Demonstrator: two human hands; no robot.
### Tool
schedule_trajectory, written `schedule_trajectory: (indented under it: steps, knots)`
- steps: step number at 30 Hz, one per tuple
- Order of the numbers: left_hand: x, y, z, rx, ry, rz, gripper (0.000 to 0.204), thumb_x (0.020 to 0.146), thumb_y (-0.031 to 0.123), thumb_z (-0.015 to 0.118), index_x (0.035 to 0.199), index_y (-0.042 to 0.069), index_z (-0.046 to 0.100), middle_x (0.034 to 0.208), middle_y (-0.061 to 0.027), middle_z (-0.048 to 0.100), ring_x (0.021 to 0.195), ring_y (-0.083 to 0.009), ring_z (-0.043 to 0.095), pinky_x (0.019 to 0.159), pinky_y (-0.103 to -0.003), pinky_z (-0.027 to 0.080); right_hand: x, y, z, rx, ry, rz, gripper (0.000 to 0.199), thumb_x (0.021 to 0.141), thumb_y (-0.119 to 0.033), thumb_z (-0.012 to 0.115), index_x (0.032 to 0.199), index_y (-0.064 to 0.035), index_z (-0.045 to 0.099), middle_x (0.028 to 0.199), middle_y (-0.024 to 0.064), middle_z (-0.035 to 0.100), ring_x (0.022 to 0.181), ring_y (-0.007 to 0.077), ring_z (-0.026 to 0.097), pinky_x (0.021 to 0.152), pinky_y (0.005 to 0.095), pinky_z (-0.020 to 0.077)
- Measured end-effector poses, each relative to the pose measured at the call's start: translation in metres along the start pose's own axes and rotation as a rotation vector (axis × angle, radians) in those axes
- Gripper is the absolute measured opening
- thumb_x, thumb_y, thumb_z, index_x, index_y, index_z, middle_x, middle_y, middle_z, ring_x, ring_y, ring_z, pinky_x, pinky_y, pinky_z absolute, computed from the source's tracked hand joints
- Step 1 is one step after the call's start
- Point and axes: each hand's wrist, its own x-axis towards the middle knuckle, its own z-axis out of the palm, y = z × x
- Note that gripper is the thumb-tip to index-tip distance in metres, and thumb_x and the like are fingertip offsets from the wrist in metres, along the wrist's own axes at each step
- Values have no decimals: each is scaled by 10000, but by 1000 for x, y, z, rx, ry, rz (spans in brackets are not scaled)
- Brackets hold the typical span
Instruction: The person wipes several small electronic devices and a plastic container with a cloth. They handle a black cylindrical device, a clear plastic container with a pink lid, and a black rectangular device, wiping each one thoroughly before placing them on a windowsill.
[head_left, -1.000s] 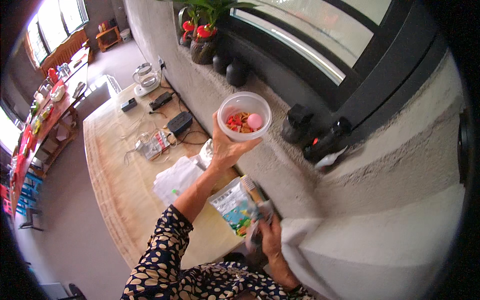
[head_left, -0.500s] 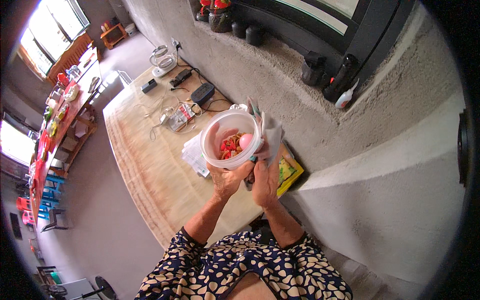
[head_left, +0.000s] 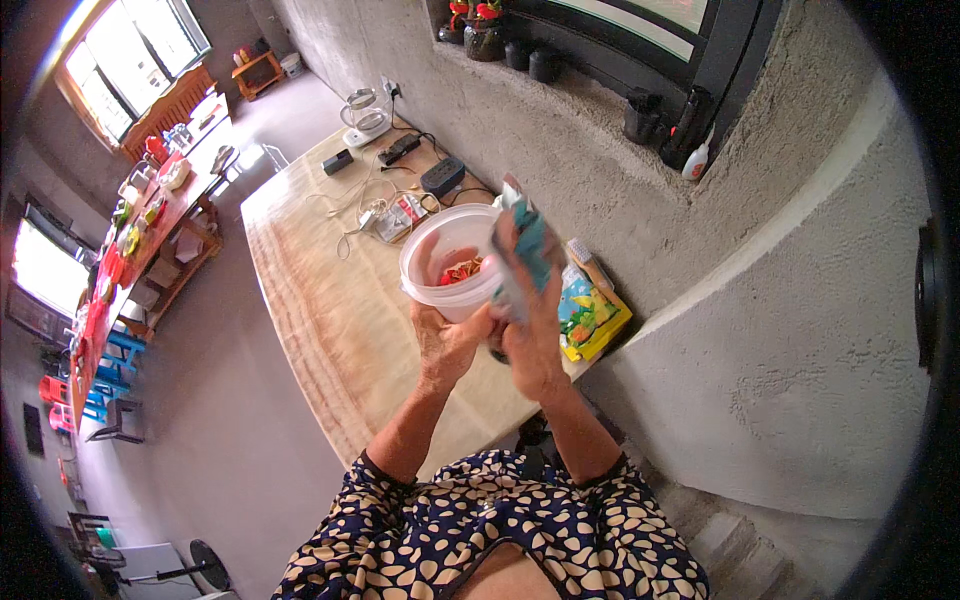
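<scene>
1. Nearest me, the person's patterned top (head_left: 500, 510) is filling the foreground, with both forearms reaching out over the table.
2. The left hand (head_left: 447, 340) is cupping a translucent plastic tub (head_left: 465, 232) in the air above the table, its fingers curving round the wall and its thumb lying toward the right hand.
3. The right hand (head_left: 537, 350) is gripping a crumpled teal-and-grey bundle (head_left: 535, 245), a bag or cloth, against the tub's right side; motion is blurring it, so I can't tell exactly which fingertips are pinching.
4. Inside, red and brown pieces (head_left: 462, 270) are lying beside a partly hidden pink ball (head_left: 488, 264). The tub is looking light, smooth and rather slippery, probably flexing if squeezed; holding it low round the body seems surest. The bundle is looking soft and limp, best gathered in a whole fist.
5. Just beyond, a yellow-and-blue packet (head_left: 588, 318) is resting on the table (head_left: 320, 270), a brush (head_left: 590, 265) beside it.
6. Farther along, white cords (head_left: 375, 200) are tangling near a black socket box (head_left: 443, 177).
7. Across the room, blue stools (head_left: 122, 350) are standing by a long table (head_left: 100, 300).
</scene>
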Motion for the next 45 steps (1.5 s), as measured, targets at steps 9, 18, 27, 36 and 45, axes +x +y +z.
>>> schedule_trajectory:
  steps: [9,18,27,36,45]
  knots:
    - [-36,26,-30,-78,-57,-18,936,614,110,799,1357,67,232,1183,-120,500,1051,-193,531,911,-312,440,2,-64,13,-31,50,-143,449,881,-262,466,1297,-95,456,1298,204,354,1204,372,337,1005,457,262]
    - [-44,54,-42,-71,-281,-14,929,538,95,835,1303,3,316,1164,-113,527,1068,-204,535,941,-349,438,45,-39,15,876,-245,731,395,939,-320,353,1112,-42,573,1067,92,587,971,163,566,868,277,449]
    - [-35,41,-63,-77,-12,-10,936,592,9,769,1302,130,172,1206,-138,428,1084,-250,497,875,-379,487,-9,-69,53,25,-61,110,692,903,-497,289,1386,-7,216,1409,190,225,1293,308,224,1047,427,165]
    - [-30,35,-71,-127,-103,-57,925,603,110,788,1321,104,205,1160,-125,427,1100,-212,449,905,-354,428,-17,-70,55,6,-8,13,737,872,-558,311,1387,-33,272,1397,297,164,1300,440,164,1044,512,119]
    - [-30,52,-84,-122,-233,13,932,604,175,804,1336,75,237,1179,-83,470,1110,-173,447,965,-340,368,26,-60,56,760,72,420,512,916,-474,378,1229,-75,448,1197,109,481,1079,234,485,961,357,374]
